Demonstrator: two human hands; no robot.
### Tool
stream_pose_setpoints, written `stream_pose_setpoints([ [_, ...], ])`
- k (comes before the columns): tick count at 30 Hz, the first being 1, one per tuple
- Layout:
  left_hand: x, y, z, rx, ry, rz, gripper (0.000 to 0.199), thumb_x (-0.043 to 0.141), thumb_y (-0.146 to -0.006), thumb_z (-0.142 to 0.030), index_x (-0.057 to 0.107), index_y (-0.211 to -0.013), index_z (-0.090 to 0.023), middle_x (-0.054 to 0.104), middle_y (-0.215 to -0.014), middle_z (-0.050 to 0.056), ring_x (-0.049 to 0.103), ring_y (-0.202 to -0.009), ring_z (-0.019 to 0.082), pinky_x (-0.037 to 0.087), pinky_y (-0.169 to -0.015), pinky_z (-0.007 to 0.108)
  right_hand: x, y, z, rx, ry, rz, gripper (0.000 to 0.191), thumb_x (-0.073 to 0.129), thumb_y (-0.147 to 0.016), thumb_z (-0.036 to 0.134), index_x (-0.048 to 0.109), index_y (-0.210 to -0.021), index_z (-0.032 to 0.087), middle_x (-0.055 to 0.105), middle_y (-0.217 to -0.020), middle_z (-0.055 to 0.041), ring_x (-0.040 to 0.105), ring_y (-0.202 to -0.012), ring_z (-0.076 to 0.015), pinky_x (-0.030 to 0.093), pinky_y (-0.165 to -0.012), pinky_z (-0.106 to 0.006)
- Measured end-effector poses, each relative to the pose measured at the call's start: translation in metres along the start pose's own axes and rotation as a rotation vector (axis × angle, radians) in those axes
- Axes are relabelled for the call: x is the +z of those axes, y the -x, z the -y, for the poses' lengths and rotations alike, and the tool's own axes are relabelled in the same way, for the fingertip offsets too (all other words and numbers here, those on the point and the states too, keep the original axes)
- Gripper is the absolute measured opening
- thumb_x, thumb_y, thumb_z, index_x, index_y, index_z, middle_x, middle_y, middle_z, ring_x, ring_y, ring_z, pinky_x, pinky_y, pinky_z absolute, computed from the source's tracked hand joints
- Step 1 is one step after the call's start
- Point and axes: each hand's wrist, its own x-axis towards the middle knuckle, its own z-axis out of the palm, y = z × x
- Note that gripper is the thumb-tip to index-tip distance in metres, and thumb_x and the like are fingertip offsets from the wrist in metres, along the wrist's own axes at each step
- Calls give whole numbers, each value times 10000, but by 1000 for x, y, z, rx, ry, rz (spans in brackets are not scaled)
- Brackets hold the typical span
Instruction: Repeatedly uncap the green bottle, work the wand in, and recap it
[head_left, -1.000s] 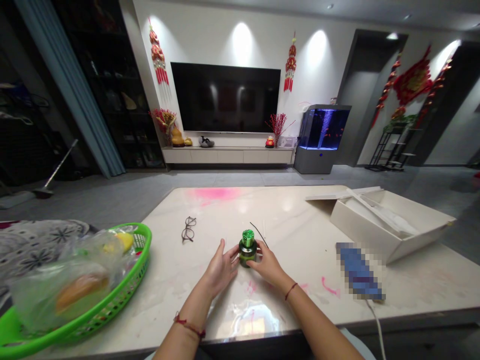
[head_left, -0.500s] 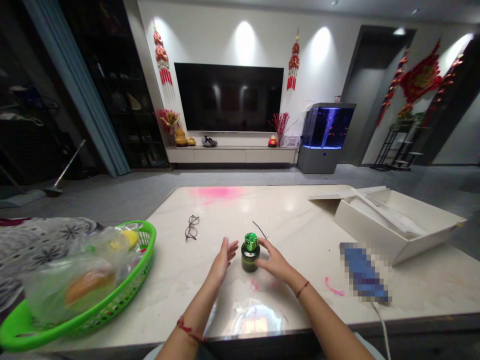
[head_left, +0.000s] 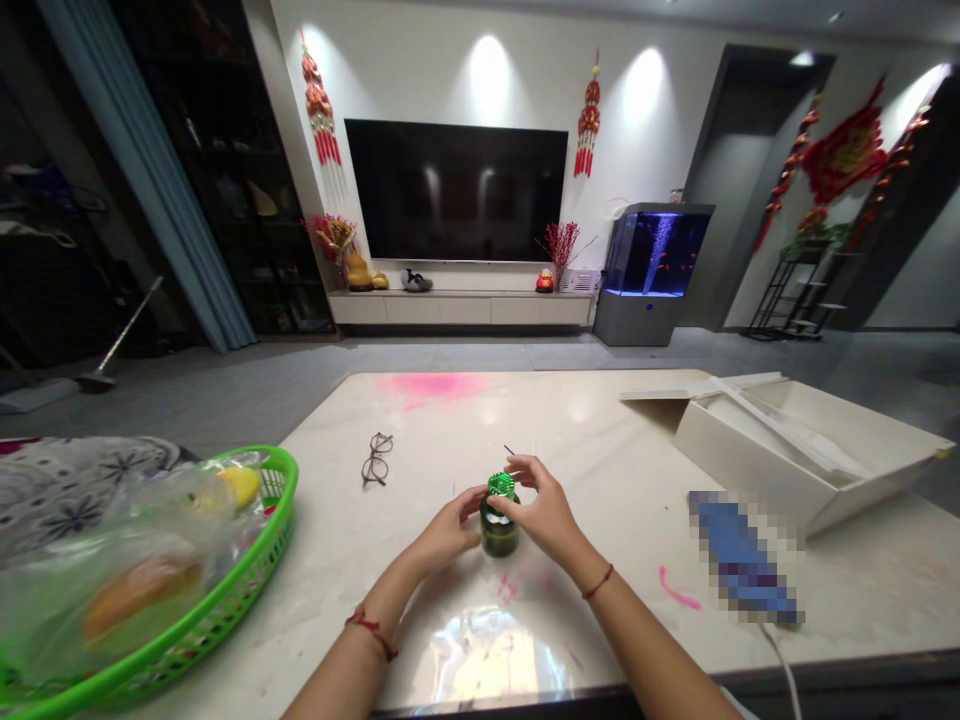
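A dark green bottle (head_left: 499, 536) with a shiny green cap (head_left: 501, 486) stands upright on the white marble-patterned table (head_left: 585, 630). My left hand (head_left: 448, 530) is curved round the left side of the bottle near its shoulder. Over on the right, my right hand (head_left: 544, 503) has its thumb and fingers closed round the cap. A thin dark stick (head_left: 509, 450) lies just behind my right hand, partly hidden by it.
Eyeglasses (head_left: 377, 460) lie left of the bottle. A green basket (head_left: 281, 500) with bagged food stands at the left. At the right are an open white box (head_left: 757, 465) and a blurred blue object (head_left: 739, 555) with a white cable.
Both hands have closed in on the bottle. My left hand has come to its side, and my right hand has moved up from its body to the cap.
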Motion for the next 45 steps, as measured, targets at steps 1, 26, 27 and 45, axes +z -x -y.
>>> stream_pose_setpoints([
  [1, 2, 0, -2, 2, -11, 21, 666, 523, -526, 8, 517, -1160, -195, 507, -1268, 93, 434, -1192, 245, 240, -1053, 421, 2, 1, 0, 10, 5, -18, 438, 707, -597, 338, 533, -974, 197, 626, -912, -42, 604, -854, -179, 479, -794, -336],
  [26, 23, -3, 8, 66, -126, -162, 553, 725, -542, -174, 484, -1040, -165, 602, -1078, 100, 556, -1024, 236, 416, -903, 376, 4, -4, 7, 11, 276, 7, 356, 676, -632, 330, 603, -958, 209, 646, -898, -26, 596, -762, -166, 479, -720, -310],
  [27, 24, -3, 9, 68, -140, -176, 555, 726, -542, -181, 482, -1041, -164, 601, -1081, 101, 557, -1024, 235, 415, -903, 373, 3, -5, 8, 3, 295, 11, 354, 675, -635, 332, 604, -958, 207, 641, -904, -29, 594, -749, -162, 479, -709, -305],
  [45, 47, 3, 4, -61, -538, -412, 569, 669, -621, -340, 490, -1158, -281, 663, -1022, 16, 597, -966, 229, 441, -737, 273, -13, -14, 11, -23, 260, 157, 355, 651, -686, 300, 626, -1027, 208, 656, -1012, -43, 590, -898, -176, 444, -839, -327],
])
